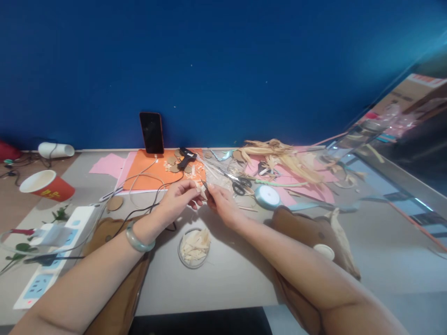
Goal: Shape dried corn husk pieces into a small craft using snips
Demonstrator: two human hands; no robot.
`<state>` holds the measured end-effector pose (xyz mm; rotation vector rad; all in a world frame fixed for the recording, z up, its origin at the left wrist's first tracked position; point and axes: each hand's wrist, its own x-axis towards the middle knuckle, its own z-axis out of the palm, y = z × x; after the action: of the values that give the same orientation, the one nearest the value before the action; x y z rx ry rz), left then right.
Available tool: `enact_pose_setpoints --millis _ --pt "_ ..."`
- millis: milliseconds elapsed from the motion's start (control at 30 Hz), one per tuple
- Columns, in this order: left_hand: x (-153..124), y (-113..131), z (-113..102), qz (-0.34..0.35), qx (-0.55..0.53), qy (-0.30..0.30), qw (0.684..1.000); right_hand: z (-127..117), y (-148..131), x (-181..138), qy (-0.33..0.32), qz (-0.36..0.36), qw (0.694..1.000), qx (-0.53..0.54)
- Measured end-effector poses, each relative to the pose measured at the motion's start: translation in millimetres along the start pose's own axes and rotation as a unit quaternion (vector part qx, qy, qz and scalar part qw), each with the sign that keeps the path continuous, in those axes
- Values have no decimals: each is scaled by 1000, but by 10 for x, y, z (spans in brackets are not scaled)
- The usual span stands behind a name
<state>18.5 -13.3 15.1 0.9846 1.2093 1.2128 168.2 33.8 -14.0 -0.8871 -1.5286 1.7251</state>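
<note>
I've got the left hand (179, 197) pinching a small pale piece (202, 190), the right hand (223, 204) gripping a slim dark tool (204, 185) beside it, type unclear. Piece looks light, thin, likely brittle; I'd hold it by an edge. Round dish (192, 267) near, scissors (239, 187) beyond, grey worktop (181, 291), blue wall (223, 70) behind.

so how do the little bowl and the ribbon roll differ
The bowl looks clear, while the ribbon roll is pale blue. The bowl holds a heap of pale strips; the ribbon roll has loose ribbon trailing to its right. Both are round and sit on the grey table.
</note>
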Motion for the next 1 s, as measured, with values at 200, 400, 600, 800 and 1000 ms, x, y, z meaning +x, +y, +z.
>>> enact_pose_setpoints --millis 200,400,600,800,1000 --pt "10 -15 1 15 20 -17 1000 0 -24 -7 -23 5 1000 -5" --pt "0 -19 2 28 38 -50 998 15 -75 -16 -41 13 999 -21" --pt "-18 26 20 33 65 -46 996 6 -48 -8 -32 2 999 -25" --pt "-17 24 14 45 86 -44 994 -6 -2 10 -28 -7 999 -35" --pt "-6 1 4 58 86 -45 994 -3 -4 8 -34 -7 999 -24"
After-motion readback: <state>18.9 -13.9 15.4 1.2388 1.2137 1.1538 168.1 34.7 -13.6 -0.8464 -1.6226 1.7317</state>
